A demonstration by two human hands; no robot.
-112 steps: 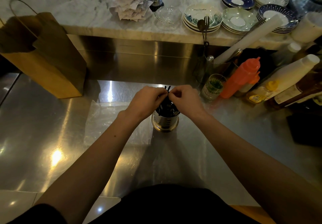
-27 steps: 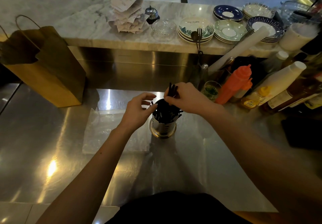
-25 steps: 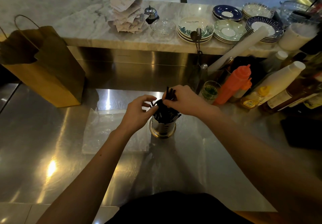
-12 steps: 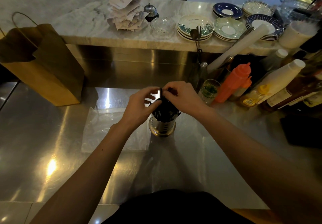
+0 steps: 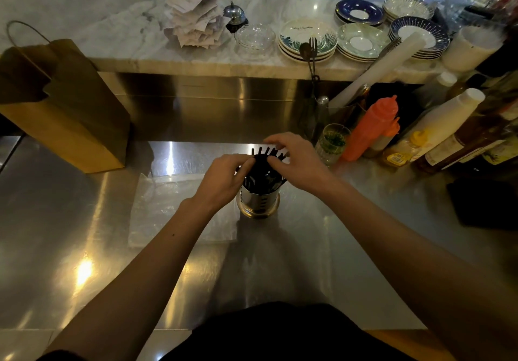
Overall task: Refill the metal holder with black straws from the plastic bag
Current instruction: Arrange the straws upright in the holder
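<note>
A round metal holder [image 5: 258,205] stands on the steel counter, packed with black straws [image 5: 262,177] whose tips fan out above its rim. My left hand [image 5: 224,179] rests against the left side of the straw bundle, fingers curled onto the tops. My right hand [image 5: 297,161] hovers over the right side, fingertips touching the straw ends and fingers spread. A flat, clear plastic bag [image 5: 179,209] lies on the counter left of the holder, partly under my left forearm. No straws show inside it.
A brown paper bag [image 5: 64,102] stands at the far left. Right of the holder are a small glass [image 5: 332,143], an orange squeeze bottle [image 5: 370,127] and other bottles. Stacked saucers [image 5: 361,40], paper slips and a bell sit on the marble ledge behind.
My right hand lowered the few straws it held above the holder into the bundle. Both hands now press on the straw tops, which have fanned out. The holder has not moved.
</note>
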